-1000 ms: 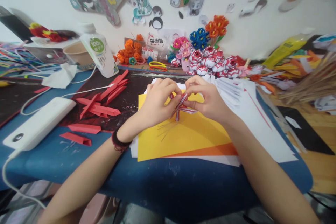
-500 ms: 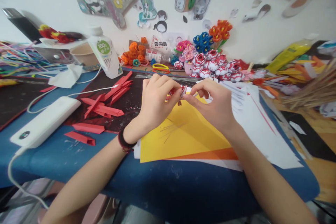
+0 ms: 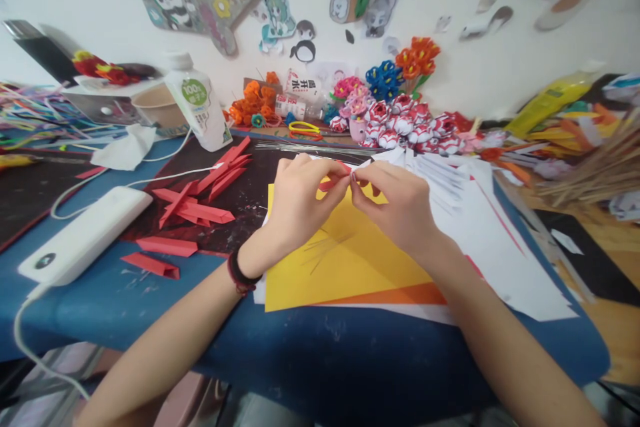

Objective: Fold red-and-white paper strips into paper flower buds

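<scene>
Above the yellow sheet [image 3: 350,240], my left hand [image 3: 300,200] pinches a small red-and-white folded paper piece [image 3: 327,185] between thumb and fingertips. My right hand [image 3: 400,203] is closed in a pinch at the right side of the same piece, and the fingertips of both hands nearly meet. Fingers cover most of the paper, so its full shape is hidden. Several thin wires [image 3: 325,250] lie on the yellow sheet below. Left of my left hand, several folded red paper strips [image 3: 200,210] rest on the dark mat [image 3: 240,220].
A white power bank [image 3: 85,233] with a cable lies at the left. Behind stands a white bottle [image 3: 197,103]. Red-and-white paper flowers [image 3: 403,123] are heaped at the back. White sheets [image 3: 505,260] spread to the right, and an orange sheet [image 3: 395,295] shows under the yellow one.
Both hands have turned a little and their fingertips have come closer together. The paper piece has rotated, showing more plain red now. My right hand has shifted slightly left.
</scene>
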